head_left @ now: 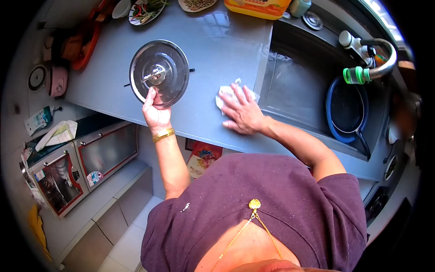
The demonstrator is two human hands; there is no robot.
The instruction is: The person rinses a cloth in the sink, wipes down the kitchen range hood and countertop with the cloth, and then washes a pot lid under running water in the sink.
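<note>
My left hand (157,111) grips the near rim of a round glass lid (174,86) with a metal edge and a shiny metal knob. The lid is over the grey counter, knob side facing me. Thin dark ends stick out past its left and right edges; what they belong to is hidden. Beside the sink, my right hand (242,111) lies flat with its fingers spread, pressing on a crumpled white cloth or paper (225,92) on the counter (204,54).
On the right is a dark sink (294,77) holding a blue-rimmed pan (330,109), with a curved faucet (387,59) above. A plate of vegetables (146,11), another plate (195,3) and an orange-yellow container (258,8) line the back. A pink appliance (58,81) stands at left.
</note>
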